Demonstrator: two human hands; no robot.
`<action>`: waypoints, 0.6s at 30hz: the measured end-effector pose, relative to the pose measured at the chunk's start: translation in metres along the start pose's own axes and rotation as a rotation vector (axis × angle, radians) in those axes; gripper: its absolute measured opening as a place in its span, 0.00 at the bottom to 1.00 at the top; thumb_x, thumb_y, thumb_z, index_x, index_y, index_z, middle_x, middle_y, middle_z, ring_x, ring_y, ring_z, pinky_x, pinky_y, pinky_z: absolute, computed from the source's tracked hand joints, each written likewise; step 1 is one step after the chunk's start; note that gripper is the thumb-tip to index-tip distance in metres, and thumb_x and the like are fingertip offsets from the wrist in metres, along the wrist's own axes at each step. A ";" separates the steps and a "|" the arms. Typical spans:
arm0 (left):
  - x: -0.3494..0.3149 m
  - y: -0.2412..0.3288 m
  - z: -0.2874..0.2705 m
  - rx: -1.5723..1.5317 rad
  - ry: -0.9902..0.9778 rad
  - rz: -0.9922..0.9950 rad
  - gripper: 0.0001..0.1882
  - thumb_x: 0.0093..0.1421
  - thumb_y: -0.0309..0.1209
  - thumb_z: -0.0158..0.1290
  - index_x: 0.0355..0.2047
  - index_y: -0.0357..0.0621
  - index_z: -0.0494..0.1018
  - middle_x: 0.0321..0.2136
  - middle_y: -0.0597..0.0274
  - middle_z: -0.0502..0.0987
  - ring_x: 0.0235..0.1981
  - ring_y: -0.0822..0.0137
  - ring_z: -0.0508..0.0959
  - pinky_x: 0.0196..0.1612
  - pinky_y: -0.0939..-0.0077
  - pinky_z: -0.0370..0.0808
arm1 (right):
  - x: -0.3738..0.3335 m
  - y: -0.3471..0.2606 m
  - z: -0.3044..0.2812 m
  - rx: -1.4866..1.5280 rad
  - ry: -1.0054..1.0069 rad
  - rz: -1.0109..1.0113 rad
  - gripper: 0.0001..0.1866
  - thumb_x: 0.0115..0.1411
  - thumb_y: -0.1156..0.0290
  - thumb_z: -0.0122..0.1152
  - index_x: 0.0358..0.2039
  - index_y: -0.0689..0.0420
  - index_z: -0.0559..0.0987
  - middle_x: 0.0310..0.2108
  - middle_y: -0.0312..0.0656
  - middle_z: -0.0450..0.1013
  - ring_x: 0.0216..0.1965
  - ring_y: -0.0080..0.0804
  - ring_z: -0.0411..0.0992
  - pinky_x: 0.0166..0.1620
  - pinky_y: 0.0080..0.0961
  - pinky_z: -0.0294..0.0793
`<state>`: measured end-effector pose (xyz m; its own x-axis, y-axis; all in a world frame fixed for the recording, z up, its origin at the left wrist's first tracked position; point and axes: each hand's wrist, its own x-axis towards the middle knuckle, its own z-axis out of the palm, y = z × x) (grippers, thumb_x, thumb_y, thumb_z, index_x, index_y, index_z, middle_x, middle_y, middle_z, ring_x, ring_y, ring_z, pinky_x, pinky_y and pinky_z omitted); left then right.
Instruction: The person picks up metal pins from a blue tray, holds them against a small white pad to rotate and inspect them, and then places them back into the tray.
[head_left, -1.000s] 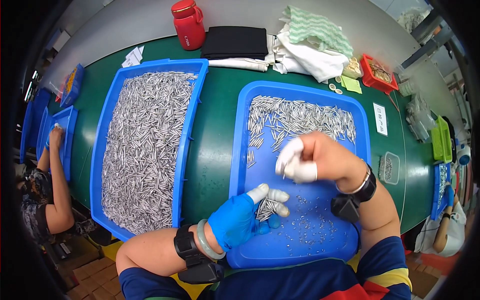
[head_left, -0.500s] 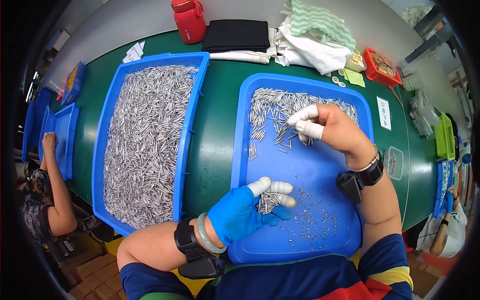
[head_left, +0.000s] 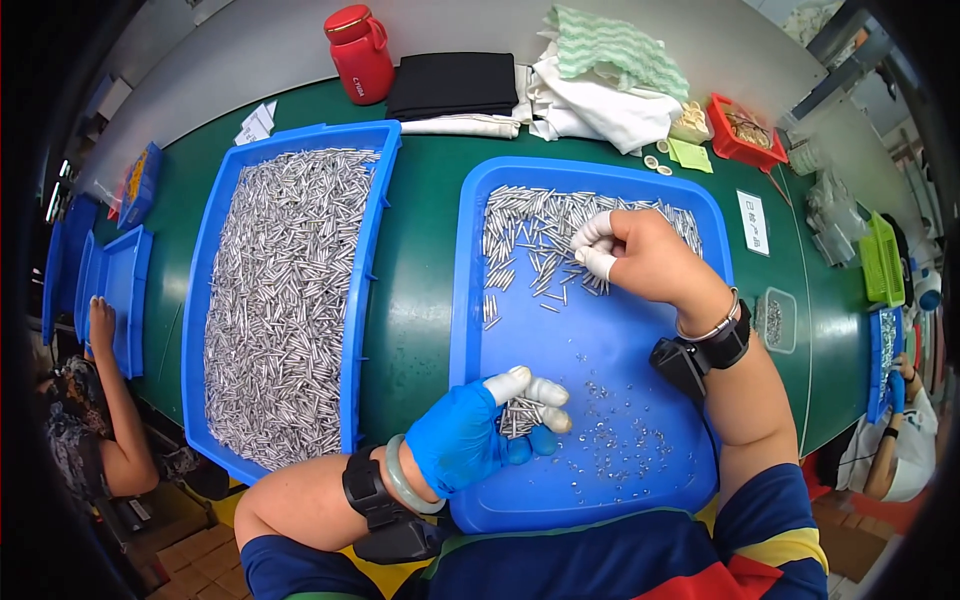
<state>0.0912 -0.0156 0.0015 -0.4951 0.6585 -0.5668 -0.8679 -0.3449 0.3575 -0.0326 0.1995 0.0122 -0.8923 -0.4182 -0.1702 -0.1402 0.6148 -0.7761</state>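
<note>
My left hand (head_left: 468, 432), in a blue glove with white covers on some fingertips, curls over the near left part of a shallow blue tray (head_left: 630, 350). A bunch of small silvery metal pins (head_left: 519, 416) lies in its fingers. White covers also sheathe the thumb and finger of my right hand (head_left: 645, 257). Its tips are drawn together in a pinch just over the loose metal pins (head_left: 550, 235) spread along the tray's far side. Whatever sits between those tips is too small to make out.
A long blue bin (head_left: 368, 240) heaped with similar pins stands left. Tiny bits (head_left: 625, 440) litter the tray's near part. Behind are a red flask (head_left: 360, 65), a black folded cloth (head_left: 452, 85), white cloths (head_left: 600, 105) and a red basket (head_left: 745, 140). People work at both sides.
My right hand's thumb and finger have drawn closer together over the pins. My left hand keeps its bunch of pins. The whole view has shifted slightly.
</note>
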 end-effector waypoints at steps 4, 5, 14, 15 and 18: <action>-0.001 0.002 0.004 0.031 0.051 -0.012 0.19 0.63 0.41 0.35 0.40 0.40 0.70 0.32 0.60 0.75 0.30 0.71 0.72 0.35 0.80 0.69 | -0.001 -0.001 0.000 -0.200 0.055 -0.094 0.05 0.46 0.77 0.60 0.26 0.60 0.77 0.18 0.38 0.71 0.22 0.23 0.68 0.29 0.20 0.67; -0.002 0.002 0.006 0.040 0.070 -0.018 0.19 0.63 0.41 0.35 0.40 0.41 0.70 0.32 0.61 0.75 0.30 0.72 0.72 0.35 0.80 0.69 | -0.002 -0.001 -0.001 -0.201 0.054 -0.092 0.05 0.46 0.77 0.60 0.26 0.60 0.77 0.18 0.38 0.71 0.22 0.23 0.68 0.29 0.20 0.67; 0.000 0.003 0.005 0.058 0.052 -0.033 0.19 0.63 0.41 0.35 0.40 0.40 0.70 0.32 0.61 0.75 0.29 0.71 0.72 0.35 0.80 0.69 | -0.003 0.000 0.013 -0.485 0.003 -0.434 0.05 0.41 0.76 0.58 0.22 0.58 0.76 0.19 0.44 0.69 0.26 0.41 0.68 0.32 0.32 0.68; 0.000 0.004 0.006 0.058 0.060 -0.041 0.19 0.63 0.41 0.35 0.40 0.40 0.70 0.32 0.61 0.75 0.29 0.71 0.72 0.35 0.80 0.69 | -0.002 0.001 0.016 -0.536 0.006 -0.420 0.05 0.41 0.76 0.58 0.22 0.58 0.76 0.20 0.44 0.69 0.27 0.41 0.68 0.33 0.32 0.68; -0.001 0.005 0.008 0.059 0.075 -0.056 0.19 0.63 0.41 0.35 0.40 0.40 0.70 0.32 0.61 0.75 0.29 0.71 0.72 0.34 0.81 0.69 | 0.001 0.000 0.019 -0.612 0.009 -0.425 0.04 0.41 0.76 0.58 0.21 0.58 0.75 0.20 0.44 0.69 0.27 0.40 0.67 0.33 0.31 0.68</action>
<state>0.0875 -0.0123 0.0096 -0.4494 0.6227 -0.6405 -0.8916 -0.2678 0.3652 -0.0252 0.1869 0.0007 -0.7110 -0.6990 0.0766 -0.6857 0.6649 -0.2962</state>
